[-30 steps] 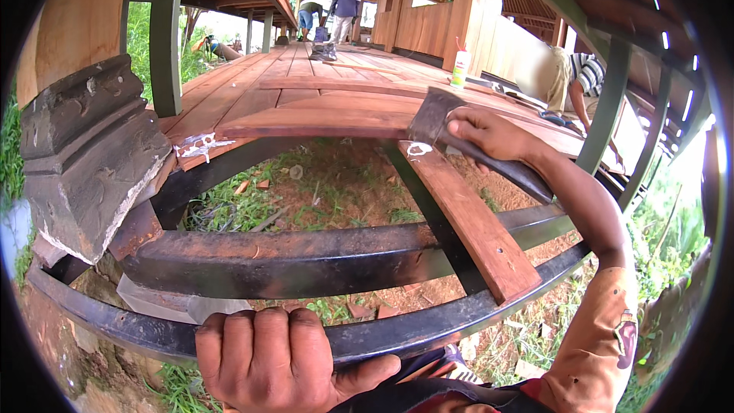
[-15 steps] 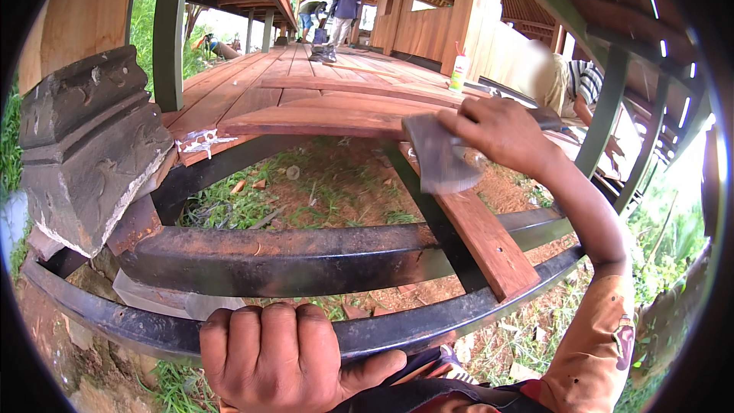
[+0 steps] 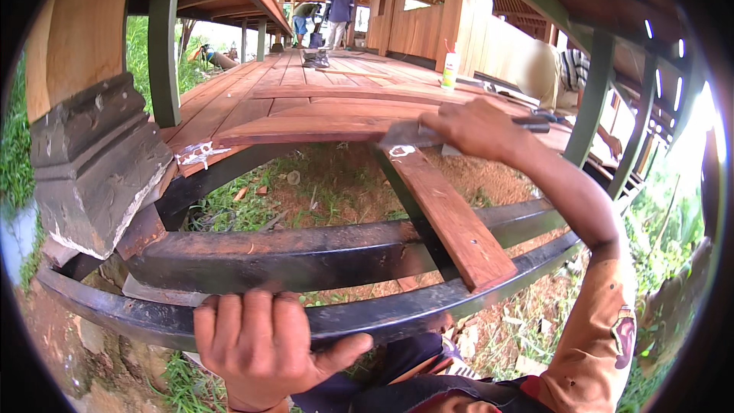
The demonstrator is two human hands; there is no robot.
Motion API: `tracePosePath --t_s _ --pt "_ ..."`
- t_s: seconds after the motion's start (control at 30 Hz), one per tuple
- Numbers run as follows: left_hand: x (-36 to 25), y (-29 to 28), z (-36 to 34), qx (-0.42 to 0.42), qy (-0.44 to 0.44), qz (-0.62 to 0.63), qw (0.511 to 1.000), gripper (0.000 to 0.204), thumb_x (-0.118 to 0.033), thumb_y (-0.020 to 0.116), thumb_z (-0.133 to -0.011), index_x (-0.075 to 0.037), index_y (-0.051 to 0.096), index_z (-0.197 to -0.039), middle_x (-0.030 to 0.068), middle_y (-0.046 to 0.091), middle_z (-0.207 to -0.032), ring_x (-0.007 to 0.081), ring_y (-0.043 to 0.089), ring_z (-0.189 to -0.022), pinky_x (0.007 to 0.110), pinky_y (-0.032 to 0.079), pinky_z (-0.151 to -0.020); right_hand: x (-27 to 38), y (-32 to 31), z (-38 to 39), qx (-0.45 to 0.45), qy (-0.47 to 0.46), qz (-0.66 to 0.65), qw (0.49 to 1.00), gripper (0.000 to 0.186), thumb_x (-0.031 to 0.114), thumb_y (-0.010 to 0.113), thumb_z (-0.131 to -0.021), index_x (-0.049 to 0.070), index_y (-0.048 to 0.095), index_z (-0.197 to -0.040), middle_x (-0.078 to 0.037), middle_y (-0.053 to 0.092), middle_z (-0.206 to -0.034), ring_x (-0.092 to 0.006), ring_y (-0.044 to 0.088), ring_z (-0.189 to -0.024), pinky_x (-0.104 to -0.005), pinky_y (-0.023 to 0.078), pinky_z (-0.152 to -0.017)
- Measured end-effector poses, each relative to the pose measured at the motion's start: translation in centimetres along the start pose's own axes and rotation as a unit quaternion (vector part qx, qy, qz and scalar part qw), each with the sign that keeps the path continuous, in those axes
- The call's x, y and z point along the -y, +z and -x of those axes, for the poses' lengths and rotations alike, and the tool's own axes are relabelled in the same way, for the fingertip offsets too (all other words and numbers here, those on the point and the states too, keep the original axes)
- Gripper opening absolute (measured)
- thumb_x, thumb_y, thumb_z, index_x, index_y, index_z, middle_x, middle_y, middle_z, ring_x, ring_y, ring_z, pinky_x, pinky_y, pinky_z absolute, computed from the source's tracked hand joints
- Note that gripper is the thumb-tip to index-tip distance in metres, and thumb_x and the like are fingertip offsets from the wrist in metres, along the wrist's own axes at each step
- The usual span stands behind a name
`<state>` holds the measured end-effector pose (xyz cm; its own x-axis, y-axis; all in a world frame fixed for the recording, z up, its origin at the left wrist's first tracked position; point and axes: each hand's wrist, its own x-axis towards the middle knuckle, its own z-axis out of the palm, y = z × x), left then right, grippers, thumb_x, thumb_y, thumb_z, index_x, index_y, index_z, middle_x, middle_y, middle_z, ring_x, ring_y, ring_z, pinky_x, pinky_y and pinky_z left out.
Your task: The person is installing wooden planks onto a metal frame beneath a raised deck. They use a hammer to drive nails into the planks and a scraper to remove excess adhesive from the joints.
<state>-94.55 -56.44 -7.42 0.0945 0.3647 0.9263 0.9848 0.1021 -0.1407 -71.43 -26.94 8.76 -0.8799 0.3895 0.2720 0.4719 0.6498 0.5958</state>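
Note:
My left hand (image 3: 256, 344) is closed over the near curved black metal beam (image 3: 405, 313), its thumb stretched out to the right. With my right hand (image 3: 478, 130) I grip a hatchet-like tool with a wide grey blade (image 3: 407, 134). Its dark handle sticks out to the right behind my hand. The blade lies at the floor boards' near edge, just above the far end of a narrow reddish plank (image 3: 455, 218). A white glue-like smear (image 3: 401, 151) shows on that end. The plank runs toward me over the black beams.
Reddish floor boards (image 3: 306, 111) stretch away, with another white smear (image 3: 200, 154) at their left corner. A white bottle (image 3: 449, 70) with a red tip stands on them. A carved stone post base (image 3: 92, 168) is at left. Several people are farther back, one crouching at right (image 3: 569, 80).
My right hand has moved the blade left and up off the plank, toward the board edge, uncovering the white smear. My left hand stays on the beam. The view has shifted slightly.

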Motion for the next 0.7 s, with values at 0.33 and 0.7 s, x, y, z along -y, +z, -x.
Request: tracePosePath --t_s 0.33,0.7 --pt "1.3 -5.3 -9.9 0.311 0.036 0.114 0.943 0.034 -0.032 0.067 -0.099 -0.002 0.064 -0.084 0.0179 0.059 -0.081 0.0394 0.063 -0.081 0.051 0.050 -0.076 -2.5 -0.2 16.3 -0.297 0.188 -0.186 0.918 0.031 0.022 0.068 -0.101 -0.002 0.062 -0.120 -0.019 0.070 -0.097 -0.0345 0.066 -0.083 -0.0401 0.052 -0.077" --pt "-1.1 14.9 -21.0 0.374 0.329 0.041 0.866 0.046 -0.016 0.084 -0.079 -0.003 0.069 -0.120 0.0120 0.070 -0.116 0.0346 0.065 -0.113 0.048 0.052 -0.100 -5.7 6.8 29.4 -0.641 -0.076 -0.576 0.502 0.042 0.047 0.071 -0.093 0.009 0.053 -0.090 -0.003 0.051 -0.081 -0.0174 0.048 -0.070 -0.0277 0.040 -0.070"
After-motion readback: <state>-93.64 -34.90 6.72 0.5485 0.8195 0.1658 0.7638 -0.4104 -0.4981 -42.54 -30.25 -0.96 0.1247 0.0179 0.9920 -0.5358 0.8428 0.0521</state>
